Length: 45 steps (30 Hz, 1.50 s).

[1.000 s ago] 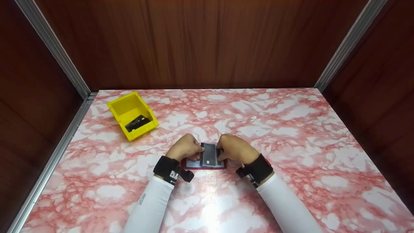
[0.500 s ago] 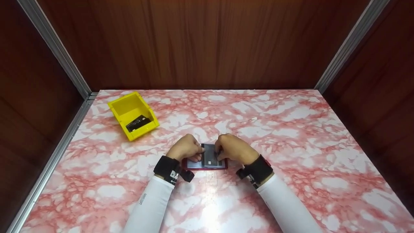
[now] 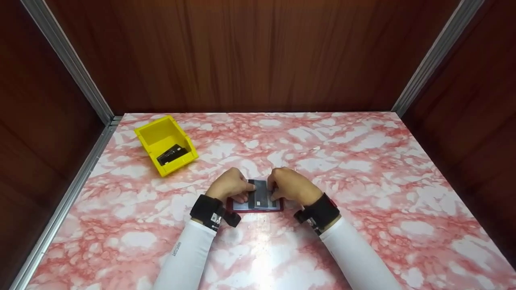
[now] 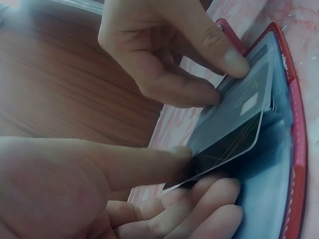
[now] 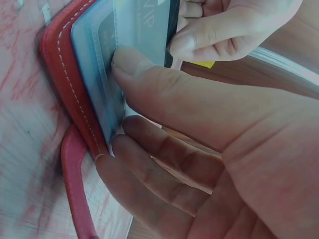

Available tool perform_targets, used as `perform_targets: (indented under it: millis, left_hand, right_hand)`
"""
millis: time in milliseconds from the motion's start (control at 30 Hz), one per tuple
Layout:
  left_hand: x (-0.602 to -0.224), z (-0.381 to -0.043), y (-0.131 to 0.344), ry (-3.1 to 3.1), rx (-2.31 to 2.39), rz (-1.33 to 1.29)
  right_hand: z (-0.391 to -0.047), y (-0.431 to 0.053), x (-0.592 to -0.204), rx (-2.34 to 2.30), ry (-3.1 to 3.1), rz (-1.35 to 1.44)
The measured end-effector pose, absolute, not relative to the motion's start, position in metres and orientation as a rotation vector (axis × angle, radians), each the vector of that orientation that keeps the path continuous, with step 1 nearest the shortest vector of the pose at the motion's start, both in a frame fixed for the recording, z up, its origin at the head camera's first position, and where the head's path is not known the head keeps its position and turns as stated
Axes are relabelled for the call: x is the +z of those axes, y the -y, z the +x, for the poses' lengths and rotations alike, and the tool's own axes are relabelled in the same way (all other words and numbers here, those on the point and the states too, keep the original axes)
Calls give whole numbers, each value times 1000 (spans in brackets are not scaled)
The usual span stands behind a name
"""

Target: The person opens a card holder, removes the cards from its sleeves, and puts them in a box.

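Observation:
A black bank card (image 4: 232, 142) with a gold chip lies mostly inside a clear plastic sleeve of the red card wallet (image 4: 298, 129), its dark left edge sticking out. That edge is pinched by my left hand (image 3: 229, 186), thumb on top and fingers curled beneath in the left wrist view. My right hand (image 3: 296, 186) grips the sleeve's right side, thumb (image 5: 134, 62) on the clear plastic and fingers at the wallet's edge. Another dark card (image 5: 107, 40) shows through the plastic near that thumb. The wallet lies spread on the table, a red strap (image 5: 75, 179) beside it.
A yellow bin (image 3: 161, 135) stands at the back left, with several black cards (image 3: 172, 154) inside. Brown wood-grain panels (image 3: 250, 56) and metal rails (image 3: 66, 60) border the pink marbled table (image 3: 354, 177) at the back and sides.
The card's exposed edge has shifted slightly to the left with my left hand's fingertips. My right hand has stayed almost in place on the sleeve.

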<state>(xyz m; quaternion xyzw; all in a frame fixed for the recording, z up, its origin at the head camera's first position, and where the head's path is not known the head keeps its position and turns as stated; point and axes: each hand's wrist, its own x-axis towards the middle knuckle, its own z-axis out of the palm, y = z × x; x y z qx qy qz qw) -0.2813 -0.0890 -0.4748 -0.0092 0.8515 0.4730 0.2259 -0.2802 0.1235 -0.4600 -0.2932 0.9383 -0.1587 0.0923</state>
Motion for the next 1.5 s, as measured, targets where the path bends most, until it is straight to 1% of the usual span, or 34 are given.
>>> perform_targets:
  millis: [467, 700, 1133, 1500]
  left_hand:
    - [-480, -279, 79, -2376, 1261, -23]
    - [-478, -280, 80, -2355, 1261, -7]
    - [-476, -281, 84, -2312, 1280, 13]
    - [-478, -279, 86, -2370, 1297, -31]
  right_hand:
    - [-277, -122, -461, -430, -2798, -999]
    - [-278, -122, -462, -439, -2778, -975]
    - [-281, -124, -464, -429, -2797, -1021]
    - [-281, -123, -464, -435, -2775, -1031]
